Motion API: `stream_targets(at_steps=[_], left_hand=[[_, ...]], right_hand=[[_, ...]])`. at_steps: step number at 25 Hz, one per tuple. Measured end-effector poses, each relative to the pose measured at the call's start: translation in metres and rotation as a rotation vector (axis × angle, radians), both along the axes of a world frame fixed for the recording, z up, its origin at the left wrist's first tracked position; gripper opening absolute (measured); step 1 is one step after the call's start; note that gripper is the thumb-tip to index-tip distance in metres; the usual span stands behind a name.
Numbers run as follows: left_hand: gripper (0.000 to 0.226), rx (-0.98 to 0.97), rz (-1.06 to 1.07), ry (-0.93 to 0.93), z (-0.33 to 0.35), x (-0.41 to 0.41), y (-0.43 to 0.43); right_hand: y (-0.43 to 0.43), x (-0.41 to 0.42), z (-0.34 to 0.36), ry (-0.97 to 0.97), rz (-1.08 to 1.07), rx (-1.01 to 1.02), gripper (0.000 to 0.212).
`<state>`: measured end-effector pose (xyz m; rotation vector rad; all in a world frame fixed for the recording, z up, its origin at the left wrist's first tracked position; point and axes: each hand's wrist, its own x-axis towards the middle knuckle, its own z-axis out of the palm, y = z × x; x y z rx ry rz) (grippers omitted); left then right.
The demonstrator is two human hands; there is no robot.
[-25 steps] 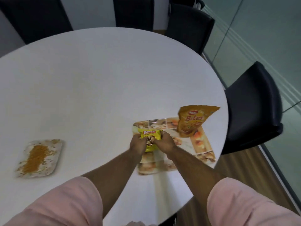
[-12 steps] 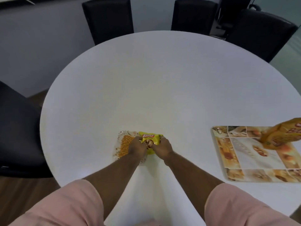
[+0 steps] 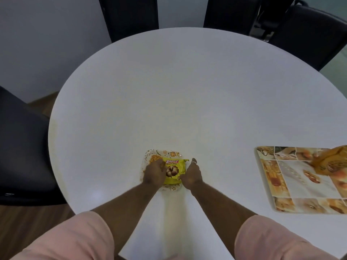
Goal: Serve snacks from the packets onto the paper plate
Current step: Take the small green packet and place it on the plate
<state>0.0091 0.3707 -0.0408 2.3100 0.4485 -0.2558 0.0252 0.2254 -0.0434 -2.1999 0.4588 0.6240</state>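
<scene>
A small yellow donut-cake packet (image 3: 175,170) is held over the floral paper plate (image 3: 165,152) near the table's front edge. My left hand (image 3: 155,173) grips the packet's left side and my right hand (image 3: 190,175) pinches its right lower edge, where the wrapper looks torn. Orange crumbly snack (image 3: 154,158) lies on the plate's far left part, mostly hidden by my left hand. An orange snack bag (image 3: 330,162) rests at the right edge of view.
A patterned tray (image 3: 300,186) sits at the right on the round white table (image 3: 187,91), with the orange bag on it. Black chairs stand at the left (image 3: 20,147) and along the far side (image 3: 308,32).
Both hands carried the yellow packet from the patterned tray over to the paper plate. The packet now faces up, showing its donut picture, and its lower edge looks torn.
</scene>
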Motion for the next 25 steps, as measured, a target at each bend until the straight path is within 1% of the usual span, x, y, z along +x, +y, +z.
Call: stream_targets(at_steps=[1,3,4,6,8,9,11,14,16,19,21,23,25], left_hand=[[0.041,0.011,0.05,-0.023,0.003,0.002,0.011],[0.042,0.06,0.16,-0.016,0.001,0.009,0.039],[0.042,0.094,0.196,0.028,-0.002,0.011,0.052],[0.043,0.122,0.225,0.176,-0.011,0.013,0.068],[0.037,0.044,0.247,0.269,-0.019,0.012,0.071],[0.034,0.012,0.263,0.277,-0.024,0.012,0.07],[0.029,-0.032,0.303,0.268,-0.032,0.012,0.065],[0.024,-0.093,0.327,0.223,-0.032,0.025,0.053],[0.024,-0.125,0.316,0.181,-0.025,0.046,0.042],[0.025,-0.191,0.293,0.109,-0.007,0.099,0.022],[0.021,-0.243,0.282,0.067,0.001,0.15,0.007],[0.013,-0.301,0.277,0.035,0.01,0.201,-0.006],[0.019,-0.347,0.276,0.02,0.013,0.261,-0.026]], right_hand=[[0.0,0.001,0.002,0.016,-0.001,-0.009,0.096],[0.001,0.002,0.002,0.029,-0.018,0.01,0.101],[0.001,0.001,0.001,0.035,-0.03,0.031,0.1],[0.001,-0.001,-0.003,0.061,-0.078,0.1,0.093],[0.0,-0.004,-0.008,0.094,-0.123,0.176,0.086],[-0.001,-0.006,-0.012,0.101,-0.129,0.198,0.082],[-0.005,-0.007,-0.016,0.102,-0.125,0.215,0.077],[-0.016,0.003,-0.014,0.072,-0.16,0.215,0.077],[-0.027,0.02,-0.009,0.061,-0.186,0.215,0.075],[-0.048,0.067,0.009,0.016,-0.215,0.231,0.072],[-0.069,0.113,0.021,-0.043,-0.207,0.221,0.07],[-0.088,0.163,0.034,-0.097,-0.206,0.208,0.068],[-0.11,0.222,0.038,-0.147,-0.194,0.183,0.067]])
